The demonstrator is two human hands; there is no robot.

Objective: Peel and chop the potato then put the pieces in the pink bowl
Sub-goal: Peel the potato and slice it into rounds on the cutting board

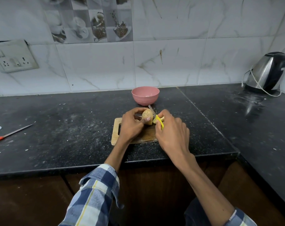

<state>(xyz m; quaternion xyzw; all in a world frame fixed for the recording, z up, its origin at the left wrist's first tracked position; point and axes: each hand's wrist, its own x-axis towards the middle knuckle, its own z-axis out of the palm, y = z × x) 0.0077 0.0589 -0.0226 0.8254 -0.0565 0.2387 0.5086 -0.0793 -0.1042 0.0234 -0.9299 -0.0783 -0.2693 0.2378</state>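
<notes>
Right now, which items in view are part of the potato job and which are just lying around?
In the job:
potato, gripped by left hand
yellow-handled knife, held in right hand
wooden cutting board
pink bowl, behind the board

Lying about:
red-handled knife, far left
steel kettle with cord, back right
wall socket plate

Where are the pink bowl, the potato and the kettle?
pink bowl (145, 99), head view, on its outer front wall.
potato (145, 115), head view, on its skin above the thumb.
kettle (267, 72), head view, on its shiny steel body.
</notes>
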